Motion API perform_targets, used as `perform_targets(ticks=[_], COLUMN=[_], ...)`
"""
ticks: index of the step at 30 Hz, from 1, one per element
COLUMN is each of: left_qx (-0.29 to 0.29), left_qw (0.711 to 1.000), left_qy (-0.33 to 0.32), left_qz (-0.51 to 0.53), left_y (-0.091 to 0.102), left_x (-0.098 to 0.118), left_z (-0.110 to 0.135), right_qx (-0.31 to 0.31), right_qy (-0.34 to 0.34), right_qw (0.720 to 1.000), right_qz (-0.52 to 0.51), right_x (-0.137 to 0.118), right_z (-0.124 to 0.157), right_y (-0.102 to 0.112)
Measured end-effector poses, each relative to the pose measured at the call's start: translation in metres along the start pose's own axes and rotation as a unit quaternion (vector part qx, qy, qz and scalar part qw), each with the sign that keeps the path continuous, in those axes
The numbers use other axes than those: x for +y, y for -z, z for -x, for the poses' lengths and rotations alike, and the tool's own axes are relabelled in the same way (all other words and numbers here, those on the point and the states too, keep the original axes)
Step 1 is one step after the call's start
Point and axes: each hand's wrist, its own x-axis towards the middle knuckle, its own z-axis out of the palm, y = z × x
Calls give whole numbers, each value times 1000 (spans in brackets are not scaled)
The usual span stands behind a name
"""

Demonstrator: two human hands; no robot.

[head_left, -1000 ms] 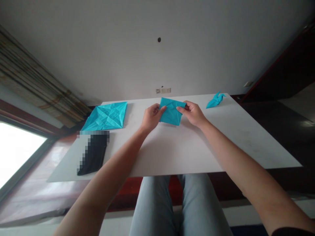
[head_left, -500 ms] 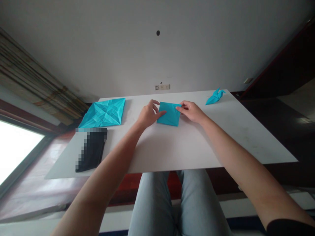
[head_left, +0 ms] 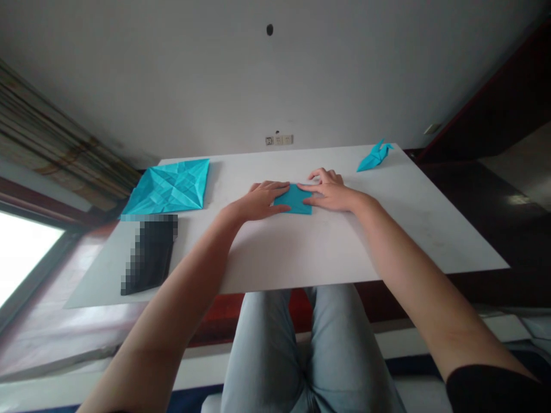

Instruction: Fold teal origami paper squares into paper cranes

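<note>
A small folded square of turquoise paper (head_left: 297,201) lies flat on the white table in front of me. My left hand (head_left: 263,199) rests on its left side, fingers stretched out along the far edge and thumb on the near part. On the right side, my right hand (head_left: 329,191) touches the paper with its forefinger at the far edge and its thumb lower down; its other fingers are raised and loosely bent. Neither hand grips the paper, and the fingers cover parts of its edges.
A creased turquoise sheet (head_left: 174,186) lies at the table's far left, with a dark, partly pixelated flat object (head_left: 152,255) nearer me. A turquoise folded paper bird (head_left: 375,156) stands at the far right of the white table (head_left: 293,258). The wall has a socket panel (head_left: 279,140).
The paper was slightly tilted between both hands' fingertips; now it lies flat and looks shorter from front to back. My left fingers have straightened onto it. The whole view has shifted a little.
</note>
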Motion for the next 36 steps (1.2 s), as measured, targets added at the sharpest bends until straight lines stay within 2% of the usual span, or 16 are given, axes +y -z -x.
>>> perform_targets(ticks=[2, 6, 11, 16, 25, 32, 36], left_qx=[-18, -7, 32, 78, 168, 154, 169], left_qw=[1000, 999, 997, 993, 981, 982, 979], left_qy=[4, 11, -4, 6, 1, -44, -30], left_qz=[7, 30, 72, 93, 95, 100, 109], left_y=[0, -2, 4, 9, 5, 7, 5], left_x=[-3, -12, -21, -17, -16, -15, -15], left_z=[2, 4, 8, 9, 2, 2, 1], right_qx=[-17, -6, 26, 8, 51, 63, 66], right_qy=[-10, -11, 27, 78, 79, 91, 94], right_qw=[1000, 1000, 998, 993, 988, 983, 981], right_qz=[10, -3, -50, -83, -120, -149, -155], right_x=[3, 11, 8, -8, -16, -17, -20], right_z=[2, 3, 6, 7, 3, 0, 0], right_y=[1, -1, 2, 11, 10, 8, 10])
